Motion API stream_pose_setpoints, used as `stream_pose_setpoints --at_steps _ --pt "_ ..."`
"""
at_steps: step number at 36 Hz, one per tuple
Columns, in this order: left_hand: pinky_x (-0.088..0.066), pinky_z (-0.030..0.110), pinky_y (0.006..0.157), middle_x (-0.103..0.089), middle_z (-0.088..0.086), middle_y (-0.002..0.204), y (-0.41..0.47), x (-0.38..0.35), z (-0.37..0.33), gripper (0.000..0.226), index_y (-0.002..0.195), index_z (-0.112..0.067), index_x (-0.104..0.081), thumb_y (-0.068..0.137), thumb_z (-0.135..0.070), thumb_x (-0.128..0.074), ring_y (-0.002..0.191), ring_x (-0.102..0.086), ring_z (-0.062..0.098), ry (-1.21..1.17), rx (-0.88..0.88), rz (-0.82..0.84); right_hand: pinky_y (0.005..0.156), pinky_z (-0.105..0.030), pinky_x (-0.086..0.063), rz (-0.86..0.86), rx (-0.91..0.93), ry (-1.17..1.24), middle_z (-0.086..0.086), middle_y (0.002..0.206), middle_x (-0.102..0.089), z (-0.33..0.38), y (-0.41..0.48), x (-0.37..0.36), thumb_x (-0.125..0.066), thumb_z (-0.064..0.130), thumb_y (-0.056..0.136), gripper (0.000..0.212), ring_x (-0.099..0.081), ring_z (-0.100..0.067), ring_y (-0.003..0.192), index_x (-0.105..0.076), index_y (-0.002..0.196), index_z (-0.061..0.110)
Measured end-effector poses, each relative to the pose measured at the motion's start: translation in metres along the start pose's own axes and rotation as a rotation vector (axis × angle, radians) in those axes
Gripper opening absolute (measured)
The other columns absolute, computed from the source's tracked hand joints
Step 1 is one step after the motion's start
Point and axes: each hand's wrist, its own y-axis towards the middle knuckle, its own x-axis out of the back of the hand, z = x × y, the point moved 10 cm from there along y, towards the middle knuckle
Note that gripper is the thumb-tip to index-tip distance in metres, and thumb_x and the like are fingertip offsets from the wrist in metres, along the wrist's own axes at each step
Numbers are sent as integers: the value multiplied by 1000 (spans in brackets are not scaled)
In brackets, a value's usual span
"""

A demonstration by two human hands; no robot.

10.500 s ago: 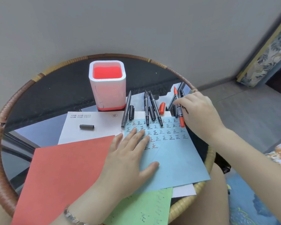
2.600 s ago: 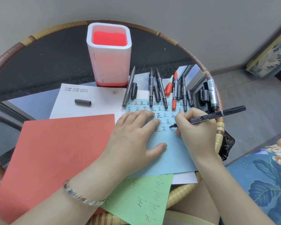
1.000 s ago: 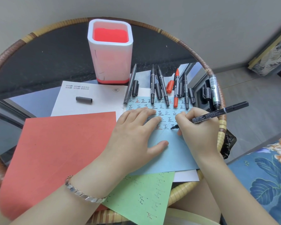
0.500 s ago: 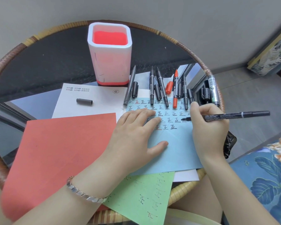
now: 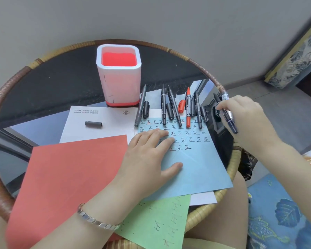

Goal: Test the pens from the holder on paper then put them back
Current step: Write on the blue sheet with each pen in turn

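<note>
Round glass-top table (image 5: 48, 87) with a wicker rim, against a grey wall; white pen holder (image 5: 118, 76) with red inside stands at the back, with a row of uncapped pens (image 5: 174, 106) and loose caps lying just in front of it on the top edge of the blue paper (image 5: 192, 159). Left hand (image 5: 149, 159) lies flat, fingers spread, on the blue paper beside the red paper (image 5: 70, 180). Right hand (image 5: 244, 119) is over the table's right edge, fingers closed around a black pen (image 5: 229, 119).
</note>
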Motion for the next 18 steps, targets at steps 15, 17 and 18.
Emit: stream_pose_setpoints --at_steps 15,17,18 --pt "-20 28 99 -61 -2 119 0 0 -1 55 113 -22 -62 75 -57 -43 114 -52 21 -7 -18 -21 74 -42 -42 -87 -158 -28 -14 91 -67 -27 11 -14 -54 0 82 27 -57 -36 88 -66 104 9" --pt "-21 28 98 -61 -3 119 0 1 -1 55 112 -22 -62 74 -57 -43 113 -46 18 -19 -21 -36 70 -38 -42 -102 -261 16 -13 93 -62 -43 6 -8 -54 7 84 25 -56 -35 88 -64 106 11" --pt "-22 28 98 -61 -2 118 1 1 -1 54 112 -22 -62 74 -56 -44 113 -44 17 -23 -24 -42 68 -36 -40 -95 -308 30 -13 95 -60 -49 4 -7 -53 10 85 25 -55 -34 89 -62 109 12"
